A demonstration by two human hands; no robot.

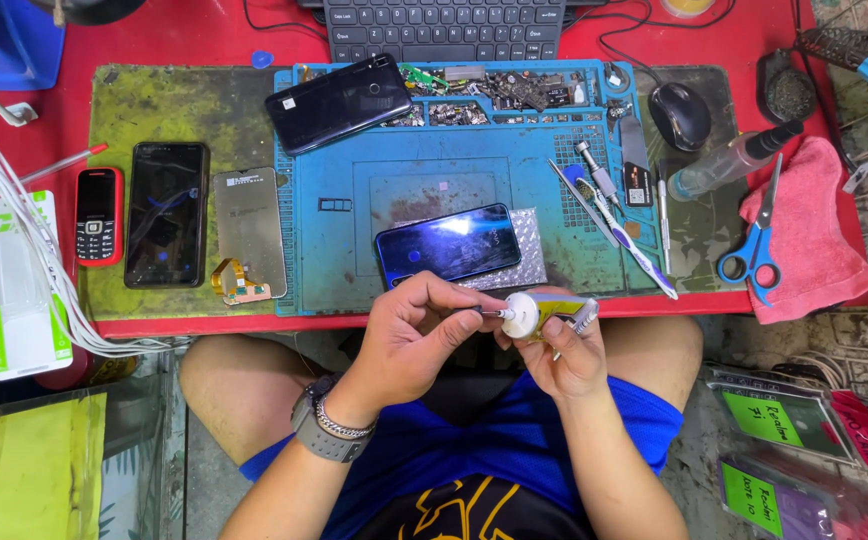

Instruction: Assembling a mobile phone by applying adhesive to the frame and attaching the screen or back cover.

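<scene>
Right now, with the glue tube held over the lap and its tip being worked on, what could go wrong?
1. The left hand picks at the nozzle of the glue tube while the right hand grips it; a squeeze could squirt glue onto fingers or the shorts.
2. The blue phone lies just beyond the hands near the table edge; a slip might knock it or drip glue on it.
</scene>
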